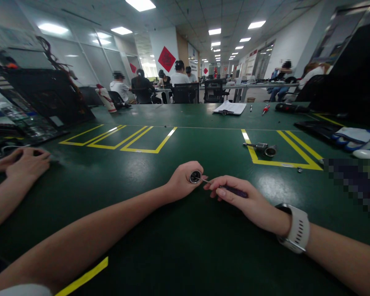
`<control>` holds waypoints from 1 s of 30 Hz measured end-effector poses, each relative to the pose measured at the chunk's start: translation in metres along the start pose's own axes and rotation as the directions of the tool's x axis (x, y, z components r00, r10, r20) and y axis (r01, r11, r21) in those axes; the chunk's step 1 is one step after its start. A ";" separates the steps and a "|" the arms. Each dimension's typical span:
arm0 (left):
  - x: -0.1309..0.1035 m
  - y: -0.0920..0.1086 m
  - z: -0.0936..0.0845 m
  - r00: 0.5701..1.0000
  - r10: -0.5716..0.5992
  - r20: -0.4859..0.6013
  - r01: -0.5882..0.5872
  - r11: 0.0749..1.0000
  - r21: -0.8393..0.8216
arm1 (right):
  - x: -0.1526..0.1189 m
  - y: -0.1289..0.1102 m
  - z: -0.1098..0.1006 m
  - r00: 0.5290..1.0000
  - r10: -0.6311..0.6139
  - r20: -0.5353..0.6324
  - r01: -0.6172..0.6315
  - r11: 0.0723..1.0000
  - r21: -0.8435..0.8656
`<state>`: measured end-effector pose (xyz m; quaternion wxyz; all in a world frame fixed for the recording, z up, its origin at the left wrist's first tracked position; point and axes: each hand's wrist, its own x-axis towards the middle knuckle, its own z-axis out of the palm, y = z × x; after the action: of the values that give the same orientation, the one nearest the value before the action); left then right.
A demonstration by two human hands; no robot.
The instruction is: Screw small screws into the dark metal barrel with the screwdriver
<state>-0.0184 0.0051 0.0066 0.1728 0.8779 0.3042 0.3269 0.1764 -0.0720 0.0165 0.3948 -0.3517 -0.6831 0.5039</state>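
Gripping metal cyl. (195, 176) in L fingers (185, 170), screwdriver (234, 190) in R

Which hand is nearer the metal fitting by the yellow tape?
Right: the right hand is on the near side, slightly left of the metal fitting; the left hand is farther left.

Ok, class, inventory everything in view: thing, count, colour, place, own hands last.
Table: one, green, foreground
Tape outlines: several, yellow, table
Round part: one, silver-rimmed, held centre
Screwdriver: one, dark handle, held centre-right
Metal assembly: one, silver-grey, right outline
Clipboard: one, white papers, far side
Slim tool: one, red, right of clipboard
Drill: one, black, far right
Gloves: count unclear, white-blue, right
Chairs: several, black, background
People: several, mixed clothing, background
Co-worker's hands: two, bare, left edge
Watch: one, pale strap, right wrist
Left hand: one, bare, around round part
Right hand: one, bare, on screwdriver
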 end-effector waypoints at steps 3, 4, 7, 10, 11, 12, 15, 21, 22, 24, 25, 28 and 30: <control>0.000 0.001 0.000 1.000 0.010 -0.005 -0.010 1.000 -0.012 | 0.001 0.000 0.000 1.000 0.006 0.002 -0.006 1.000 0.020; 0.000 0.002 0.000 1.000 0.023 0.000 -0.023 1.000 -0.022 | 0.001 0.002 0.000 1.000 0.015 0.003 -0.015 0.997 0.069; 0.000 0.002 0.000 0.997 0.069 0.037 -0.066 0.996 -0.057 | 0.003 0.007 -0.003 0.998 0.069 -0.004 -0.065 0.963 0.263; 0.001 0.002 0.000 0.996 0.070 0.053 -0.067 0.997 -0.045 | 0.004 0.009 -0.004 0.996 0.085 -0.039 -0.069 0.947 0.314; 0.001 0.001 0.001 0.997 0.056 0.045 -0.056 0.998 -0.020 | 0.003 0.009 -0.004 0.996 0.070 -0.056 -0.051 0.959 0.278; 0.001 0.001 0.001 0.999 0.039 0.034 -0.039 0.999 0.011 | 0.003 0.009 -0.004 0.996 0.050 -0.074 -0.033 0.974 0.225; 0.002 0.000 0.002 1.000 -0.003 0.013 0.002 0.995 0.096 | 0.001 0.006 -0.003 0.995 0.017 -0.097 -0.013 0.999 0.043; 0.000 -0.001 0.001 0.999 0.031 0.034 -0.034 0.995 0.097 | 0.003 0.007 -0.003 0.997 0.064 -0.047 -0.059 0.994 0.088; 0.000 0.000 0.001 0.998 0.046 0.045 -0.049 0.995 0.081 | 0.003 0.008 -0.003 0.997 0.072 -0.041 -0.065 0.987 0.145; 0.000 0.000 0.000 0.996 0.070 0.056 -0.072 0.996 0.050 | 0.004 0.009 -0.004 0.995 0.093 -0.029 -0.083 0.966 0.246; 0.000 0.000 0.000 0.996 0.076 0.056 -0.078 0.996 0.035 | 0.004 0.009 -0.005 0.994 0.106 -0.026 -0.095 0.956 0.279; 0.000 0.001 -0.001 0.996 0.073 0.047 -0.073 0.997 -0.014 | 0.004 0.007 -0.005 0.992 0.124 -0.026 -0.109 0.942 0.316; 0.001 0.002 -0.001 0.996 0.069 0.054 -0.066 0.997 -0.047 | 0.004 0.006 -0.005 0.993 0.114 -0.018 -0.102 0.944 0.315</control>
<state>-0.0181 0.0045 0.0086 0.1898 0.8924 0.2619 0.3147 0.1795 -0.0654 0.0128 0.4296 -0.3304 -0.5668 0.6205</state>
